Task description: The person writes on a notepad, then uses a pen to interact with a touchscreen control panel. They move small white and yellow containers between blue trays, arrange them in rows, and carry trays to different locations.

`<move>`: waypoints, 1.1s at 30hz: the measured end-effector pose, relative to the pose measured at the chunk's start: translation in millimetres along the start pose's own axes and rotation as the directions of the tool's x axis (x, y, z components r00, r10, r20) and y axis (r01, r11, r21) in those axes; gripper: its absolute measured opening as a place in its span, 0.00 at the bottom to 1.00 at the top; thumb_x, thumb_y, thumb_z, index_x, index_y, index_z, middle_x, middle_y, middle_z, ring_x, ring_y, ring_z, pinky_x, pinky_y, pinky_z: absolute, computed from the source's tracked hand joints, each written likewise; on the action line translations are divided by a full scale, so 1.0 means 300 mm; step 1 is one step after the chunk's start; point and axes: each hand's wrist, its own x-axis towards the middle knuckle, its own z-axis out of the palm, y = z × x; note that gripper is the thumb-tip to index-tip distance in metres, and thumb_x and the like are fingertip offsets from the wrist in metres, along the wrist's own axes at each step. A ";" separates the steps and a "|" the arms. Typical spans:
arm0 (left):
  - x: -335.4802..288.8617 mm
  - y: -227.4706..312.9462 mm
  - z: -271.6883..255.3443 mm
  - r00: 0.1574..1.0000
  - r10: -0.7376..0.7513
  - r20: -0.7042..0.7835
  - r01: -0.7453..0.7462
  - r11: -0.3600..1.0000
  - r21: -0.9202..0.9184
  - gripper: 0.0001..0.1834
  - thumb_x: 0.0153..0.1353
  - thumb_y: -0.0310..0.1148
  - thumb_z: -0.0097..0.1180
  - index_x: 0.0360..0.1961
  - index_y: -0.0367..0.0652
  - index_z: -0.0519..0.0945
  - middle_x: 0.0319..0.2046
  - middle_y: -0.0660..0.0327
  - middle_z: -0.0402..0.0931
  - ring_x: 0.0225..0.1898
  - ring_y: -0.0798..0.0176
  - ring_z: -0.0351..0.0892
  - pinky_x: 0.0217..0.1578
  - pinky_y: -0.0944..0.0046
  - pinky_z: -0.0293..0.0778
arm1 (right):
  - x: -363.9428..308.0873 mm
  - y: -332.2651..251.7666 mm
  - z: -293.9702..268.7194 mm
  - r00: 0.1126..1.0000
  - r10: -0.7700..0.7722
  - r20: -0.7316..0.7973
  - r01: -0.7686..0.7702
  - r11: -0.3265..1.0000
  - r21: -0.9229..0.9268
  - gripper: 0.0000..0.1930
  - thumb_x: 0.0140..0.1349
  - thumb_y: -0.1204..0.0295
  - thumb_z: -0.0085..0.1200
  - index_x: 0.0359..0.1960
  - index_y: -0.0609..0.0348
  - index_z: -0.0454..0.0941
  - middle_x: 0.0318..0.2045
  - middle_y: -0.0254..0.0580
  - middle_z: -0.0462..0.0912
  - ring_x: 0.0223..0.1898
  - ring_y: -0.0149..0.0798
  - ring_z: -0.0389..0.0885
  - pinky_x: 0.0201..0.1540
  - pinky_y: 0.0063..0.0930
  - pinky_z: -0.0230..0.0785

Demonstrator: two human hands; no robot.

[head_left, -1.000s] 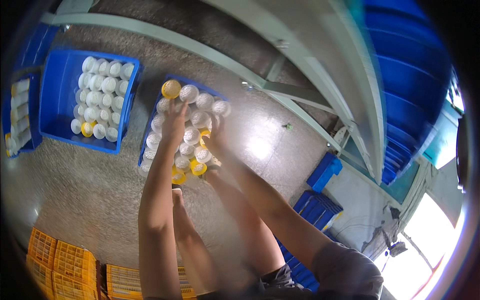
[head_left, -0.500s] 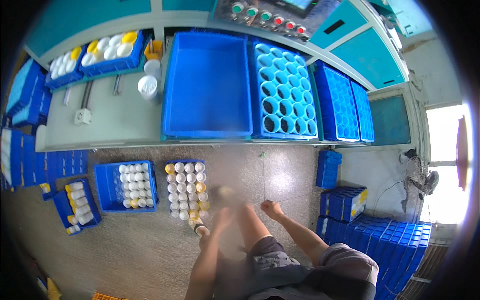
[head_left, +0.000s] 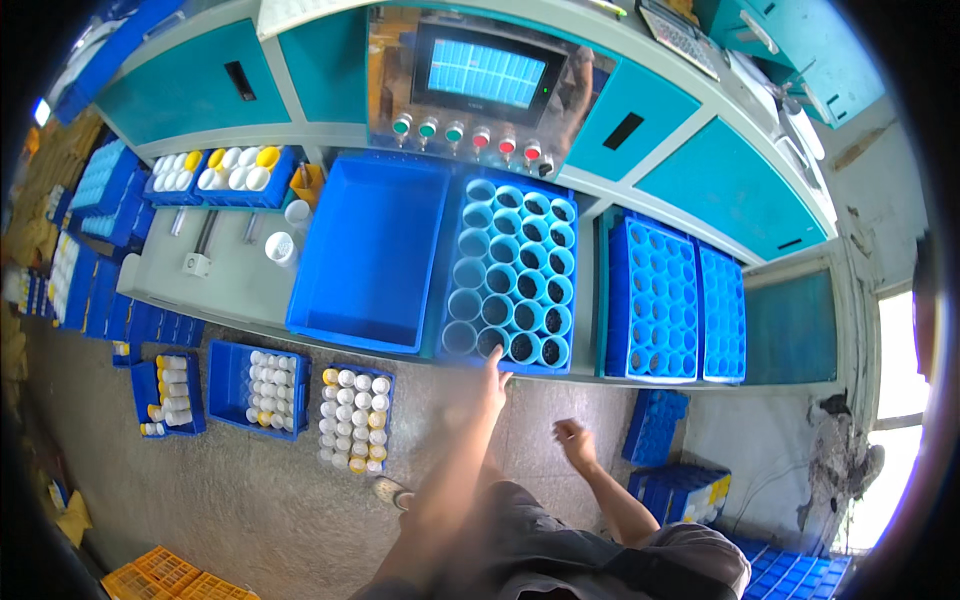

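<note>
Blue tube rack (head_left: pixel 510 275) on the desk (head_left: pixel 235 285) is touched at its front edge by the left hand (head_left: pixel 492 375), fingers blurred, state unclear. Right hand (head_left: pixel 573 440) is held empty, fingers loosely curled.

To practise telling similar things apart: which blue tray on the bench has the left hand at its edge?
The tray of round tube cells: the left hand reaches its front edge. The plain deep tray and the upright grid trays are farther off.
</note>
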 end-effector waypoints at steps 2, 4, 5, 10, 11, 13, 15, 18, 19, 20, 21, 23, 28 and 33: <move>-0.035 0.023 0.000 0.994 -0.093 -0.061 0.085 0.990 -0.115 0.23 0.58 0.44 0.67 0.48 0.41 0.79 0.47 0.55 0.77 0.48 0.59 0.77 0.48 0.61 0.80 | 0.116 -0.061 -0.137 0.973 0.032 -0.228 -0.010 0.995 0.100 0.09 0.65 0.72 0.52 0.41 0.61 0.81 0.31 0.49 0.85 0.30 0.41 0.85 0.35 0.33 0.75; -0.074 0.026 0.004 0.998 -0.029 -0.060 0.024 0.997 -0.073 0.26 0.57 0.47 0.69 0.48 0.40 0.78 0.44 0.53 0.78 0.44 0.58 0.79 0.44 0.62 0.81 | 0.233 -0.101 -0.229 0.937 -0.051 -0.345 0.080 0.994 0.071 0.10 0.67 0.69 0.52 0.41 0.62 0.81 0.31 0.50 0.84 0.31 0.43 0.84 0.37 0.35 0.74; -0.085 0.022 0.010 0.997 0.041 -0.063 -0.045 0.997 -0.063 0.27 0.56 0.48 0.69 0.49 0.40 0.78 0.43 0.52 0.79 0.42 0.58 0.80 0.42 0.62 0.81 | 0.311 -0.120 -0.252 0.931 -0.040 -0.362 0.064 0.996 0.055 0.11 0.67 0.67 0.52 0.41 0.62 0.80 0.32 0.51 0.84 0.32 0.44 0.83 0.38 0.36 0.74; -0.236 -0.102 -0.104 0.927 0.350 -0.135 -0.351 0.936 0.013 0.32 0.49 0.51 0.72 0.42 0.32 0.79 0.34 0.50 0.82 0.27 0.55 0.81 0.25 0.59 0.80 | 0.637 -0.268 -0.226 0.998 -0.068 -0.009 0.068 0.961 0.268 0.26 0.72 0.48 0.43 0.44 0.61 0.80 0.37 0.38 0.83 0.34 0.38 0.77 0.39 0.35 0.71; -0.300 -0.141 -0.137 0.915 0.360 -0.182 -0.345 0.932 0.110 0.31 0.49 0.51 0.71 0.40 0.31 0.79 0.33 0.50 0.82 0.25 0.54 0.82 0.22 0.57 0.79 | 0.620 -0.294 -0.195 0.980 -0.145 0.137 0.046 0.833 0.551 0.30 0.71 0.46 0.42 0.53 0.64 0.77 0.48 0.44 0.81 0.45 0.42 0.80 0.49 0.36 0.73; -0.421 -0.132 -0.269 0.924 0.243 -0.294 -0.147 0.938 0.314 0.25 0.52 0.45 0.67 0.38 0.30 0.80 0.32 0.48 0.82 0.24 0.50 0.83 0.19 0.54 0.78 | 0.592 -0.368 -0.163 0.857 -0.208 0.472 -0.180 0.737 0.651 0.30 0.71 0.49 0.40 0.57 0.66 0.74 0.53 0.49 0.79 0.51 0.45 0.80 0.54 0.43 0.74; -0.556 -0.128 -0.337 0.899 0.124 -0.419 0.052 0.922 0.384 0.18 0.55 0.38 0.61 0.36 0.30 0.80 0.31 0.45 0.82 0.26 0.45 0.84 0.20 0.52 0.79 | 0.508 -0.387 -0.161 0.638 -0.336 0.693 -0.384 0.642 0.664 0.31 0.66 0.58 0.43 0.65 0.66 0.64 0.61 0.53 0.72 0.60 0.54 0.73 0.58 0.55 0.69; -0.760 -0.158 -0.299 0.823 0.228 -0.521 -0.037 0.936 0.351 0.16 0.55 0.34 0.56 0.35 0.28 0.81 0.33 0.41 0.82 0.34 0.41 0.85 0.29 0.48 0.81 | 0.407 -0.390 -0.188 0.679 -0.435 0.591 0.127 0.863 0.489 0.30 0.62 0.61 0.46 0.63 0.67 0.67 0.59 0.54 0.74 0.59 0.53 0.74 0.58 0.51 0.70; -0.817 -0.173 -0.318 0.824 0.267 -0.500 -0.074 0.926 0.371 0.16 0.54 0.34 0.56 0.35 0.28 0.81 0.34 0.40 0.82 0.36 0.40 0.84 0.31 0.47 0.81 | 0.363 -0.365 -0.163 0.692 -0.377 0.616 0.099 0.895 0.436 0.29 0.62 0.62 0.47 0.62 0.67 0.68 0.58 0.54 0.74 0.58 0.52 0.74 0.58 0.50 0.70; -0.859 -0.193 -0.337 0.827 0.307 -0.471 -0.105 0.907 0.408 0.16 0.54 0.34 0.55 0.36 0.28 0.81 0.36 0.39 0.82 0.39 0.39 0.84 0.34 0.46 0.80 | 0.328 -0.331 -0.137 0.695 -0.329 0.639 0.072 0.916 0.394 0.28 0.62 0.63 0.47 0.62 0.67 0.68 0.58 0.54 0.75 0.58 0.52 0.74 0.57 0.49 0.71; -0.892 -0.219 -0.347 0.785 0.345 -0.515 -0.138 0.907 0.398 0.16 0.54 0.34 0.54 0.34 0.29 0.81 0.36 0.38 0.82 0.39 0.37 0.83 0.38 0.46 0.80 | 0.296 -0.294 -0.125 0.692 -0.295 0.659 0.063 0.934 0.353 0.28 0.62 0.63 0.48 0.61 0.67 0.69 0.57 0.54 0.75 0.57 0.51 0.74 0.57 0.48 0.71; -0.906 -0.283 -0.396 0.689 0.460 -0.560 -0.198 0.863 0.464 0.16 0.52 0.34 0.54 0.33 0.30 0.82 0.36 0.38 0.82 0.38 0.35 0.83 0.39 0.45 0.79 | 0.263 -0.201 -0.115 0.694 -0.265 0.669 0.065 0.949 0.309 0.26 0.61 0.65 0.49 0.60 0.67 0.70 0.56 0.53 0.76 0.56 0.50 0.75 0.56 0.46 0.72; -0.967 -0.554 -0.622 0.643 0.352 -0.680 -0.082 0.914 0.396 0.18 0.46 0.35 0.56 0.31 0.28 0.82 0.34 0.35 0.80 0.40 0.34 0.81 0.43 0.46 0.77 | 0.066 -0.026 -0.196 0.772 -0.177 0.610 -0.044 0.943 0.329 0.22 0.60 0.73 0.53 0.56 0.67 0.73 0.52 0.50 0.78 0.50 0.47 0.77 0.51 0.41 0.74; -1.147 -0.892 -0.882 0.659 0.398 -0.638 0.066 0.814 0.577 0.12 0.55 0.33 0.53 0.31 0.39 0.86 0.31 0.48 0.82 0.41 0.46 0.84 0.38 0.48 0.78 | -0.275 0.130 -0.046 0.777 -0.001 0.630 -0.241 0.923 0.300 0.25 0.53 0.83 0.56 0.56 0.66 0.71 0.48 0.49 0.78 0.48 0.48 0.78 0.51 0.42 0.73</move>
